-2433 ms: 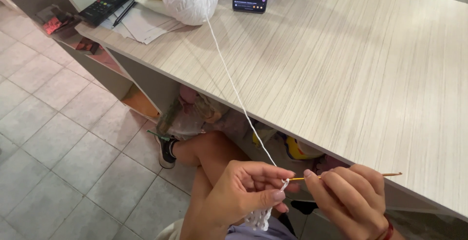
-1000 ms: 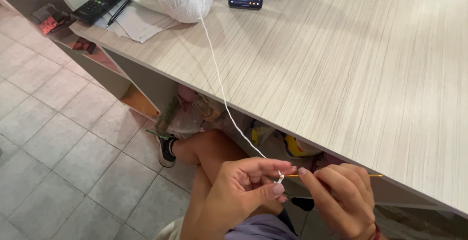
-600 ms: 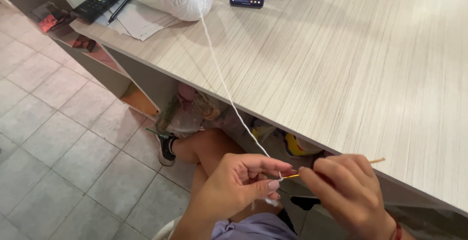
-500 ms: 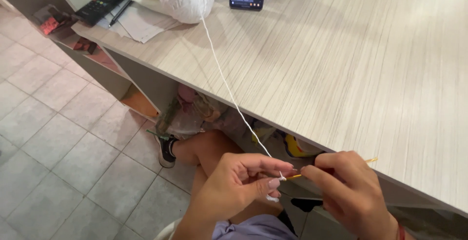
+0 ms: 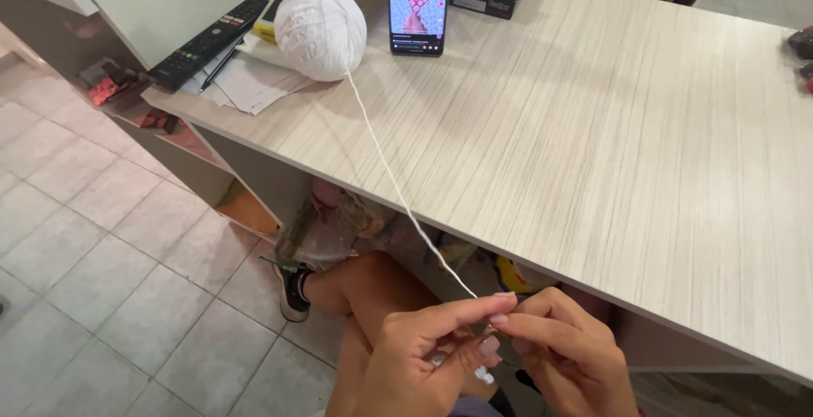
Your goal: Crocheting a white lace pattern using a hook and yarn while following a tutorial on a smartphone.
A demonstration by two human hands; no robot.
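My left hand [image 5: 423,353] was low in front of the desk [image 5: 644,154], over my bare knee [image 5: 373,286]. Its fingers were curled, and the pointer finger stuck out straight with the white yarn strand [image 5: 398,193] running over its tip. Under those fingers I pinched a tiny bit of white crochet work [image 5: 483,375]. My right hand [image 5: 567,353] was right beside it, touching it, with its fingers squeezed together on the crochet hook [image 5: 491,329]. Only a small golden bit of the hook showed between the two hands.

The strand went up tight from my finger, over the front edge of the desk, to a big white yarn ball [image 5: 320,29] sitting near the back of the desk. Just beside the ball, a phone [image 5: 418,2] stood up with a pink net pattern on its screen. To the left of the ball lay some papers [image 5: 246,82], a pen [image 5: 218,68] and a black remote control [image 5: 207,43]. Below, my foot in a dark sneaker [image 5: 294,288] rested on the tiled floor [image 5: 102,281].
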